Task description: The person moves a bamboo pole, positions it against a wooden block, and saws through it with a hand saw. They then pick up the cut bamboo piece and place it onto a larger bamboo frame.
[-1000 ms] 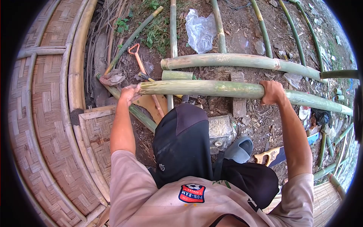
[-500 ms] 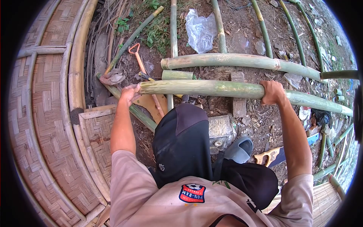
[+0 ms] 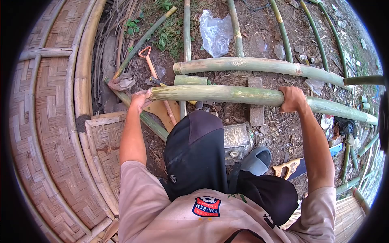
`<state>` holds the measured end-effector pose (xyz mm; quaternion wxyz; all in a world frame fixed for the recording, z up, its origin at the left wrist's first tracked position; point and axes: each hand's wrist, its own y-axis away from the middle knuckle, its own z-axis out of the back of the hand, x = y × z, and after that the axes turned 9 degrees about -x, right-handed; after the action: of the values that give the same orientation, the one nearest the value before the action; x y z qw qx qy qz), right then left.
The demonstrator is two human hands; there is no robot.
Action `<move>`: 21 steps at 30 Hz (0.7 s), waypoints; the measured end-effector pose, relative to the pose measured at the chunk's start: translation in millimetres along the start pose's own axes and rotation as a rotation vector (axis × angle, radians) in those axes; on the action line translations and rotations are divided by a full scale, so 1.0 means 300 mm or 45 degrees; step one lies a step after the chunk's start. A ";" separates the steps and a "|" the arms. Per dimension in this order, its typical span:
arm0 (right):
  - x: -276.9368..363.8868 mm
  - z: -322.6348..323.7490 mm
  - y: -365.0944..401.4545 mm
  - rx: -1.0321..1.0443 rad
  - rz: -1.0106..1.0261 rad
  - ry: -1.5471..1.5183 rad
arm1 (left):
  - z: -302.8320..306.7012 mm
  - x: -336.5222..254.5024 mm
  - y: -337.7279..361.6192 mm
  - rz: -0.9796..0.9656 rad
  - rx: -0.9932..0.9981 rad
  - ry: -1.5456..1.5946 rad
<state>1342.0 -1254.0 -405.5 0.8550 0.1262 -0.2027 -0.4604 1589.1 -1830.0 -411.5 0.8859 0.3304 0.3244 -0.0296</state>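
A thick green bamboo pole (image 3: 219,93) lies crosswise in front of my knees. At its left end is my left hand (image 3: 140,100), fingers closed round the cut edge. My right hand (image 3: 293,99) is wrapped over the same pole, right of the middle. Just beyond lies a short bamboo piece (image 3: 190,79), and behind that a second thick pole (image 3: 243,65) rests across thinner ones. Below the held pole there is a brick (image 3: 255,113).
Woven bamboo panels (image 3: 52,105) stand along the left. An orange-handled tool (image 3: 150,65) and a dark-handled tool (image 3: 156,81) lie near the pole's left end. A handsaw (image 3: 298,167) is at the lower right, near a grey sandal (image 3: 257,160). Clear plastic (image 3: 216,34) lies at the top.
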 end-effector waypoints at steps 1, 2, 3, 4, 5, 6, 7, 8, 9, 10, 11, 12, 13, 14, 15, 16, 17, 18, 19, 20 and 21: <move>0.000 0.000 0.001 0.005 -0.005 -0.002 | -0.002 -0.004 0.004 -0.003 -0.002 -0.015; 0.000 0.000 0.003 0.005 -0.006 -0.002 | -0.004 -0.008 0.009 -0.007 -0.003 -0.030; 0.001 0.000 0.005 -0.005 0.003 0.000 | -0.006 -0.011 0.016 -0.007 -0.003 -0.032; 0.001 0.001 0.006 -0.017 0.013 0.003 | -0.006 -0.012 0.025 -0.002 -0.025 -0.064; 0.000 0.000 0.005 -0.018 0.014 0.003 | -0.006 -0.015 0.033 0.003 -0.048 -0.096; -0.001 -0.002 0.003 -0.017 0.018 0.010 | -0.007 -0.018 0.039 0.003 -0.049 -0.094; -0.002 -0.003 0.002 -0.016 0.022 0.016 | -0.007 -0.020 0.041 0.006 -0.050 -0.094; -0.001 -0.002 0.002 -0.016 0.022 0.016 | -0.007 -0.021 0.043 0.008 -0.051 -0.095; 0.001 0.001 0.003 -0.015 0.015 0.011 | -0.007 -0.022 0.044 0.009 -0.051 -0.096; 0.002 0.001 0.004 -0.013 0.008 0.005 | -0.007 -0.027 0.048 0.012 -0.050 -0.103; 0.002 -0.001 0.005 -0.011 0.006 0.003 | -0.007 -0.032 0.053 0.016 -0.049 -0.111; 0.001 -0.001 0.006 -0.019 0.009 -0.003 | -0.008 -0.036 0.058 0.016 -0.048 -0.112; 0.000 -0.001 0.005 -0.028 0.013 -0.008 | -0.009 -0.036 0.059 0.021 -0.053 -0.111; -0.001 0.000 0.005 -0.028 0.013 -0.008 | -0.009 -0.037 0.060 0.027 -0.058 -0.111; -0.001 0.000 0.005 -0.022 0.013 -0.008 | -0.009 -0.037 0.060 0.026 -0.059 -0.111; -0.001 0.001 0.004 -0.017 0.013 -0.007 | -0.010 -0.037 0.058 0.024 -0.065 -0.120; -0.001 0.001 0.003 -0.016 0.014 -0.008 | -0.010 -0.036 0.055 0.023 -0.071 -0.129; -0.002 0.001 0.002 -0.010 0.015 -0.011 | -0.008 -0.036 0.052 0.024 -0.071 -0.130; -0.003 0.001 0.002 -0.005 0.016 -0.013 | -0.007 -0.038 0.051 0.025 -0.065 -0.131; -0.002 0.003 0.002 -0.003 0.014 -0.013 | -0.007 -0.040 0.051 0.025 -0.058 -0.131; -0.001 0.006 0.002 0.002 0.019 -0.023 | -0.008 -0.040 0.051 0.026 -0.057 -0.133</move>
<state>1341.5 -1253.6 -403.7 0.8564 0.1211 -0.2116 -0.4551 1582.4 -1818.5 -397.0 0.9090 0.3119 0.2747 -0.0306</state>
